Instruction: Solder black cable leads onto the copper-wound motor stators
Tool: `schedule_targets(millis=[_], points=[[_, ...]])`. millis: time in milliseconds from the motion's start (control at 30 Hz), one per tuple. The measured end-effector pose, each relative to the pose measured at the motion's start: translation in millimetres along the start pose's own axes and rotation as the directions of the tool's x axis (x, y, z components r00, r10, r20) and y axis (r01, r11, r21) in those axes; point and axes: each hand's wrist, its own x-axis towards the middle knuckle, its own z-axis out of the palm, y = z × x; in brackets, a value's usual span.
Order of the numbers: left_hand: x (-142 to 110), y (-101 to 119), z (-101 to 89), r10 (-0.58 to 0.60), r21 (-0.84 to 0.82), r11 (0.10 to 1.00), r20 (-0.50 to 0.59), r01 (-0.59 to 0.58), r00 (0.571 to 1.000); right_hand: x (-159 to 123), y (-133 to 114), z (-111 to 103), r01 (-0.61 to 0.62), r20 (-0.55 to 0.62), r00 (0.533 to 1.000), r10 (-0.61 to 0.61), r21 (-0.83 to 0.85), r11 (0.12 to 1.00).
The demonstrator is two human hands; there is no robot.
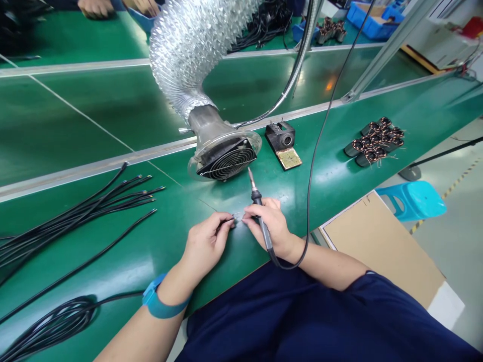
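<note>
My left hand rests on the green bench and pinches the stripped end of a thin black wire between thumb and fingers. My right hand grips a soldering iron like a pen, its tip pointing up and away toward the fan. The right fingertips also touch the small wire end, where both hands meet. A blue wrist strap circles my left wrist. The iron's black cord loops from my right wrist up across the bench.
A fume extractor fan on a silver foil duct stands just beyond the hands. A soldering iron stand sits to its right, several copper coils farther right. Black cables lie left. Another person's hands show far back.
</note>
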Motion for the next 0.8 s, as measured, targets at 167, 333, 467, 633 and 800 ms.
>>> schedule_targets(millis=[167,333,467,633,800], points=[[0.3,0.3,1.0,0.025,0.004,1.0,-0.02,-0.025,0.999,3.2,2.3,-0.3,0.023,0.015,1.0,-0.024,0.037,0.999],[0.0,0.5,5.2,0.013,-0.011,1.0,-0.038,-0.013,0.999,2.3,1.5,-3.8,0.02,0.032,0.999,-0.023,0.095,0.995],[-1.1,0.0,6.4,0.055,0.024,0.998,-0.06,-0.054,0.997,1.1,-1.8,-16.4,-0.039,0.012,0.999,0.038,0.147,0.988],[-3.8,-0.1,5.6,0.17,0.102,0.981,-0.063,-0.163,0.983,-0.5,-0.6,-32.7,-0.027,-0.016,0.999,0.029,0.08,0.996],[-5.4,-2.3,5.2,0.241,0.171,0.958,-0.059,-0.229,0.969,-4.6,-1.9,-37.1,-0.04,0.024,0.999,0.039,0.083,0.996]])
